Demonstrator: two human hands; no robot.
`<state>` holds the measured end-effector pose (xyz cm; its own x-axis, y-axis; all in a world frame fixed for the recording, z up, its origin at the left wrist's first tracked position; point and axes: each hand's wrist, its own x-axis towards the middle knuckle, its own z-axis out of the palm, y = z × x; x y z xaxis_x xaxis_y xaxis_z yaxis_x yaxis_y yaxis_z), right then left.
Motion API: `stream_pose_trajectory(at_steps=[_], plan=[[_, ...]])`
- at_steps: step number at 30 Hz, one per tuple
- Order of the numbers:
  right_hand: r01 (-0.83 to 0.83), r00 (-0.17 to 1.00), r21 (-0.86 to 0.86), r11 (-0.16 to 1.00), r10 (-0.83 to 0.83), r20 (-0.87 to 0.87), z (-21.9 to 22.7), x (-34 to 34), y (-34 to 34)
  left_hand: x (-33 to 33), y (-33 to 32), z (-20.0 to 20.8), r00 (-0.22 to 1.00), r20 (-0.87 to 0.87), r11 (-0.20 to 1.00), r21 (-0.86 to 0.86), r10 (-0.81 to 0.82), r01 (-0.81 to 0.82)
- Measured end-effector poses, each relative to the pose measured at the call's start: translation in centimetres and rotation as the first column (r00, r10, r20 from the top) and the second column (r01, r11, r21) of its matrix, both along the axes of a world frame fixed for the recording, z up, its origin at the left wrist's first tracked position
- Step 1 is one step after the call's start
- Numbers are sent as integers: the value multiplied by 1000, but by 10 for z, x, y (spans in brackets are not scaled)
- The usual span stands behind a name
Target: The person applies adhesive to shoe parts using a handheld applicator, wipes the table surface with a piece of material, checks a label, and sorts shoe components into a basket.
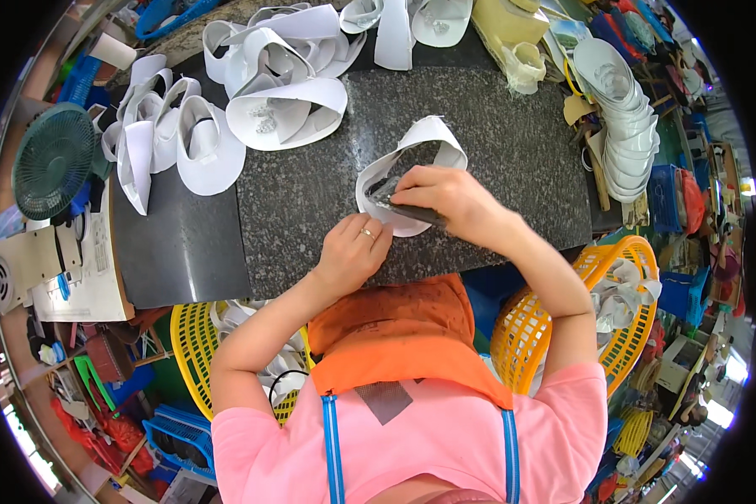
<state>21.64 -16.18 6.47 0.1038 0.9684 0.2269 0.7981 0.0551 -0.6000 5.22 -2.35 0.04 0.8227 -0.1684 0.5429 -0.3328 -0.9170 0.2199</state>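
A white, curved shoe-upper-like piece forms a loop on the dark speckled stone worktop in front of me. My left hand, with a ring on one finger, pinches the loop's near left edge. My right hand reaches over the loop's right side, its fingers closed on a dark, flat-looking tool. Something shiny and grey shows at the tool's left end, inside the loop. My fingers partly cover the tool, and I cannot tell its exact kind.
Several similar white pieces lie heaped at the far left. A nested white stack curves along the right, past a yellowish form. Yellow baskets with white pieces flank my body. A green fan stands left.
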Motion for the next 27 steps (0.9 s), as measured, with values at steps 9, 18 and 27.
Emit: stream_pose_trajectory(at_steps=[9, 18, 27], plan=[[-172, 982, -290, 941, 187, 25, 45, 28, -9, 5, -1, 3, 1000, 26, 1000, 17, -15, 15], [62, 925, -231, 971, 31, 378, 48, 18, -18, 9, -1, 7, 998, 59, 1000, 2, -11, 11], [688, 680, 48, 725, -620, -391, 75, 8, -41, -8, 20, 26, 990, -34, 960, -239, 139, -143]])
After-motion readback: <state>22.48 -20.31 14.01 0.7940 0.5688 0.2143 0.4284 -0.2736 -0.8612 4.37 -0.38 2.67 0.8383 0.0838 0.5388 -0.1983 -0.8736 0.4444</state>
